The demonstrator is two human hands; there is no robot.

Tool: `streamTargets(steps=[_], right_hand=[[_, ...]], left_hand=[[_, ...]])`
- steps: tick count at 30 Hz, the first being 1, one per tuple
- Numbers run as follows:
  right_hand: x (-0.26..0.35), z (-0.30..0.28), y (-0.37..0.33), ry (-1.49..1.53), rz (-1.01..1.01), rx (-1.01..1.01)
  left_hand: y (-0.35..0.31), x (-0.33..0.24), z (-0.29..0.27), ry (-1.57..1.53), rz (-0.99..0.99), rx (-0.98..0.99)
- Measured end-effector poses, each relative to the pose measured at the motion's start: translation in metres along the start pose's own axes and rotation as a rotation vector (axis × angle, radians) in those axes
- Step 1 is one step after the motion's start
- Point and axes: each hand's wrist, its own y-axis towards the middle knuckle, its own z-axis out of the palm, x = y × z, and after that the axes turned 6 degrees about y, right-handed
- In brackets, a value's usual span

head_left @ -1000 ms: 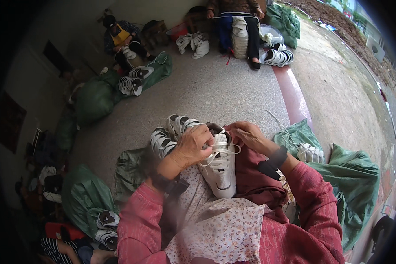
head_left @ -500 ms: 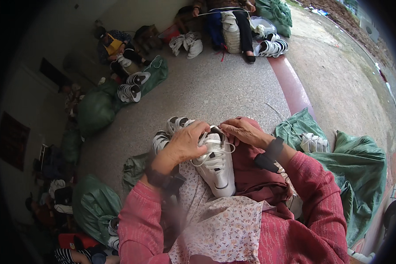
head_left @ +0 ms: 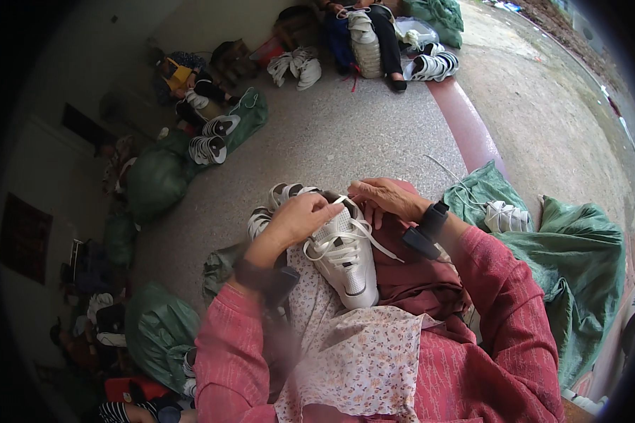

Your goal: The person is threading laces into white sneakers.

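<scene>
White mesh and pale lace at centre: one white shoe (head_left: pixel 353 275), upper face up, on the lap between floral apron (head_left: pixel 360 359) and maroon cloth (head_left: pixel 420 285). Long axis runs nearly away from the body, slightly askew; rounded toe toward the wearer, collar at the far end, leaning a little left.

Key relation: both hands sit at the collar end, one on each side. Left hand (head_left: pixel 296 220) lies over the left flank and covers part of it; right hand (head_left: pixel 395 199) stands off the right edge, just beyond the opening. Left is the nearer to the shoe body; fingertips of the two come close together above the tongue.

Fingers: left thumb and forefinger look pinched on the lace (head_left: pixel 386 251) near the collar. Right fingers are bent inward beside the opening; cannot tell whether they grip lace or only brush it. One loose end trails right, over the maroon cloth; a slack loop hangs off the left side of the shoe.

Around: more striped shoes (head_left: pixel 279 194) just past the left hand; green sack (head_left: pixel 571 264) off to the right, a white laced upper (head_left: pixel 506 217) beside it.
</scene>
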Motion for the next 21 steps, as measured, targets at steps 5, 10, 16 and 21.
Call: streamTargets(steps=[5,10,16,21], right_hand=[[-0.001,-0.001,0.001,0.006,0.032,0.028],[0.005,-0.001,-0.002,-0.097,0.057,0.030],[0.000,-0.002,0.001,-0.146,0.107,0.029],[0.033,0.017,-0.005,-0.274,0.133,0.082]], left_hand=[[-0.013,0.012,0.020,-0.166,0.219,-0.086],[-0.032,0.038,0.026,-0.755,0.209,0.084],[-0.051,0.073,-0.009,-1.122,0.252,-0.131],[-0.078,0.113,-0.056,-1.280,0.223,-0.420]])
